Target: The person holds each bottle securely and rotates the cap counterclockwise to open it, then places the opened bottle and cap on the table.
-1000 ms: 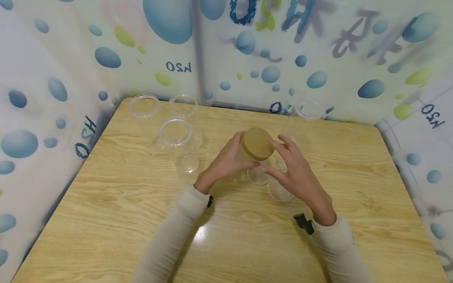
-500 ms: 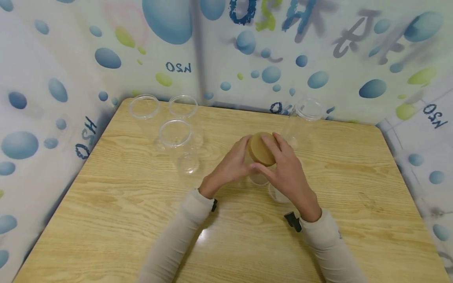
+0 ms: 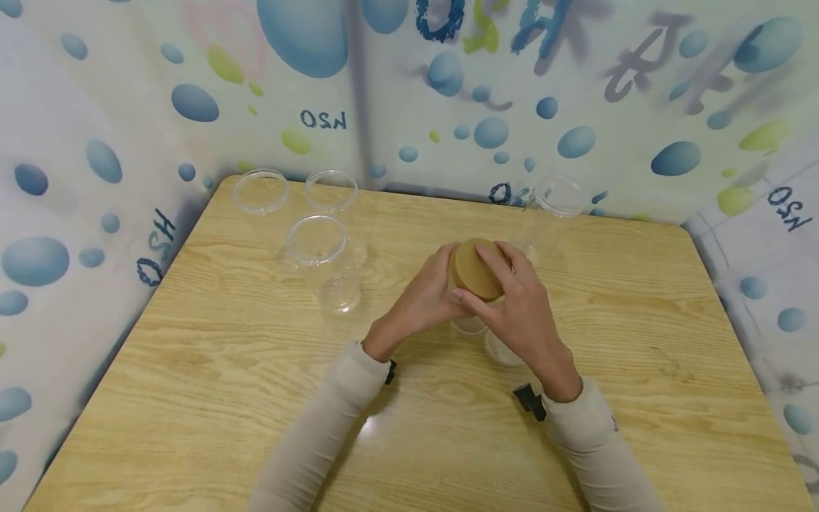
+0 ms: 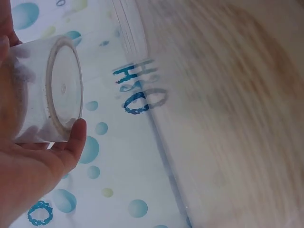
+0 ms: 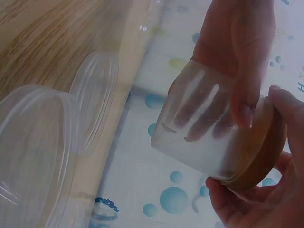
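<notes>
A small clear jar (image 5: 180,149) with a round tan lid (image 3: 472,274) is held tilted in the air above the middle of the table. My left hand (image 3: 424,293) grips the jar's body, and its fingers show through the clear wall in the right wrist view. My right hand (image 3: 526,313) grips the lid, with fingers over its top and far edge and the thumb at its near side. In the left wrist view the jar's round base (image 4: 65,90) faces the camera. The lid sits on the jar's mouth.
Clear plastic cups (image 3: 316,242) stand at the back left of the wooden table (image 3: 422,441). Another tall clear container (image 3: 559,198) stands at the back right. Under the hands lie clear round lids (image 3: 505,350), partly hidden. Patterned walls (image 3: 397,92) border the table.
My right hand has moved left, closing its fingers around the lid from a looser, more spread touch. The jar and left hand have shifted slightly right. The cups have not moved.
</notes>
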Demonstrator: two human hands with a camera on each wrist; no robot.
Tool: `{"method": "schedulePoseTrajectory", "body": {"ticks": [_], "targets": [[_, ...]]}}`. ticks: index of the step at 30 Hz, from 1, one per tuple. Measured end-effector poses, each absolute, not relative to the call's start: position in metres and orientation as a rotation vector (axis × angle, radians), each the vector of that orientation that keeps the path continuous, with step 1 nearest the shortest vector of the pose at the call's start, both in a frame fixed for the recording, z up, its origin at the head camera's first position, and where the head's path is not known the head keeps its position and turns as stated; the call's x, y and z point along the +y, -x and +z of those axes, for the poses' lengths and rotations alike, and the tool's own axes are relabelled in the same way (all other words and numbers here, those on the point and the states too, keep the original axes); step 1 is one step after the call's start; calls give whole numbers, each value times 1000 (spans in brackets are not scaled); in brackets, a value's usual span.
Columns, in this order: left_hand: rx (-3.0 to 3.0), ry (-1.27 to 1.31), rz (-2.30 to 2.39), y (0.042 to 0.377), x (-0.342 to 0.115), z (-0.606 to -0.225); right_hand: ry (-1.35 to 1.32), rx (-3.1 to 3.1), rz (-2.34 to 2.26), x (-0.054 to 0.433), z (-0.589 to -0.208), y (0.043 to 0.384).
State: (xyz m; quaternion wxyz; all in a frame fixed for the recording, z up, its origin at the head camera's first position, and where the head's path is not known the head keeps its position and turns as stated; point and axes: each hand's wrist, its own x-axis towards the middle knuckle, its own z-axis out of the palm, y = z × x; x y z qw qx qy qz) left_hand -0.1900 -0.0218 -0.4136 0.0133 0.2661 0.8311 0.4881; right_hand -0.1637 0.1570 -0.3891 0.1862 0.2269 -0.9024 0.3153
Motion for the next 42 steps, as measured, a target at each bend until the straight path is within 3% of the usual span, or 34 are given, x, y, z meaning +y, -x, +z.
{"method": "schedulePoseTrajectory", "body": {"ticks": [17,42], "targets": [[2478,-919,1540,194,-28,-409,-792,-2621,978,169,-378,160],[2502,-853,1511,191,-29,-406,-739,-2650,900,172,-377,160]]}}
